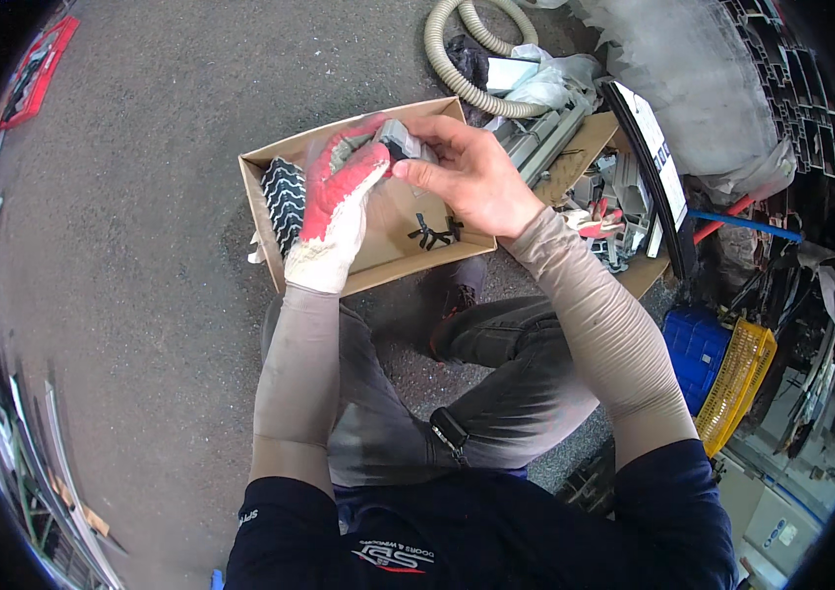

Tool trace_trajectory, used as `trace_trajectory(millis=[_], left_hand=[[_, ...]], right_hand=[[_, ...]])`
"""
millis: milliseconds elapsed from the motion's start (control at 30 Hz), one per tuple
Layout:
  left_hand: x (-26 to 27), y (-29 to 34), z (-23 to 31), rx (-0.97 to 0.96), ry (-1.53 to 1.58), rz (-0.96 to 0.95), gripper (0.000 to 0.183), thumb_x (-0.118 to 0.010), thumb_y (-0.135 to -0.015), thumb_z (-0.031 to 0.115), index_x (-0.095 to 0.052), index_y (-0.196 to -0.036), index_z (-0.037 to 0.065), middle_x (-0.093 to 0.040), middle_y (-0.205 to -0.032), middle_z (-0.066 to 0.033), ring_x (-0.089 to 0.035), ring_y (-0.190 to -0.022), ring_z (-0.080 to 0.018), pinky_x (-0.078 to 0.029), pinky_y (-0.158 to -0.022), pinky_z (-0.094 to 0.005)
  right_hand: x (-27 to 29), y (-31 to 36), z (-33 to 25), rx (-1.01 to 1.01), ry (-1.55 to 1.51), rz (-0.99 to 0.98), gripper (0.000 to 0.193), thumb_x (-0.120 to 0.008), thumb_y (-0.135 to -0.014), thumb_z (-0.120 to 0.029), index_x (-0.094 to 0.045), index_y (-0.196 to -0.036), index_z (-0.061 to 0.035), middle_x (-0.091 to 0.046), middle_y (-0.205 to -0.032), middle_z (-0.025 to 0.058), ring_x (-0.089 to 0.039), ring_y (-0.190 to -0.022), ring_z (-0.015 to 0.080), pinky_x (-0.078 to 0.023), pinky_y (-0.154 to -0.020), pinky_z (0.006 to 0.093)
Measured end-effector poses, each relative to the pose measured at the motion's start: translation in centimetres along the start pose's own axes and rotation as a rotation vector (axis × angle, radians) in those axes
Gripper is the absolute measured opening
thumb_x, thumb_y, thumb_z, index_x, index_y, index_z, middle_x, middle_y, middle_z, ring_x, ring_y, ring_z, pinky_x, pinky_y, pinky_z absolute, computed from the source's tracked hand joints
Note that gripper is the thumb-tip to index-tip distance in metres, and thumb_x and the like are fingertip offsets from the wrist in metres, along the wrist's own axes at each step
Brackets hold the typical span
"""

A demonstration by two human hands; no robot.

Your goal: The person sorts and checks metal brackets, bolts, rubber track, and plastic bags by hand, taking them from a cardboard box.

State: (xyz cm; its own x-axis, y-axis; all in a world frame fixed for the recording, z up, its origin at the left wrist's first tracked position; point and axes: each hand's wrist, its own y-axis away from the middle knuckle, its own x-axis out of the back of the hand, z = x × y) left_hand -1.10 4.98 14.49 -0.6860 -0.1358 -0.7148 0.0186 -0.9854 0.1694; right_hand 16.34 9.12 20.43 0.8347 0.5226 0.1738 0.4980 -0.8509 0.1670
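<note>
Above an open cardboard box (408,271), both my hands meet around a small grey and black part (400,140). My left hand (337,197), in a red and white work glove, is closed on its left side. The bare fingers of my right hand (477,175) pinch the part from the right, thumb below. Its exact kind is partly hidden by the fingers. Inside the box, wavy rows of black pieces (284,205) line the left end. A few loose small black pieces (431,233) lie on the box floor near its right front corner.
A ribbed beige hose (437,59) curls beyond the box. To the right are grey metal profiles (555,138), a red and white glove (596,220), a blue crate (695,354) and a yellow basket (738,383). Long metal strips (63,482) lie at the far left.
</note>
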Motion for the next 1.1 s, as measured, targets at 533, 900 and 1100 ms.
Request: trace_trajectory(millis=[533, 900, 1100], left_hand=[[-0.5, 0.1, -1.8, 0.007, -0.032, -0.017, 0.034, -0.068, -0.095, 0.016, -0.059, -0.123, -0.002, -0.064, -0.124, -0.0114, -0.062, -0.112, -0.0181, -0.049, -0.1, -0.0329], [0.7, -0.3, -1.3, 0.078, -0.154, -0.047, 0.037, -0.06, -0.1, 0.028, -0.063, -0.123, 0.0, -0.068, -0.107, -0.0085, -0.063, -0.095, -0.0165, -0.05, -0.089, -0.0317], [0.3, -0.1, -1.4, 0.143, -0.004, -0.067, 0.037, -0.059, -0.1, 0.027, -0.061, -0.125, -0.001, -0.067, -0.11, -0.01, -0.063, -0.098, -0.0196, -0.05, -0.091, -0.0354]], right_hand=[[0.0, 0.1, 0.1, -0.031, 0.446, 0.102, 0.049, -0.06, -0.099, -0.048, -0.065, -0.099, 0.0011, -0.061, -0.075, 0.0027, -0.058, -0.069, 0.0117, -0.049, -0.065, 0.0315], [0.8, 0.0, -0.2, -0.331, 0.103, -0.117, 0.058, -0.056, -0.095, -0.051, -0.067, -0.107, 0.0043, -0.069, -0.098, 0.0218, -0.067, -0.092, 0.0326, -0.049, -0.084, 0.0391], [1.2, -0.4, 0.2, -0.183, 0.29, 0.02, 0.047, -0.052, -0.093, -0.043, -0.071, -0.105, -0.0014, -0.069, -0.098, 0.0208, -0.067, -0.094, 0.034, -0.049, -0.087, 0.0387]])
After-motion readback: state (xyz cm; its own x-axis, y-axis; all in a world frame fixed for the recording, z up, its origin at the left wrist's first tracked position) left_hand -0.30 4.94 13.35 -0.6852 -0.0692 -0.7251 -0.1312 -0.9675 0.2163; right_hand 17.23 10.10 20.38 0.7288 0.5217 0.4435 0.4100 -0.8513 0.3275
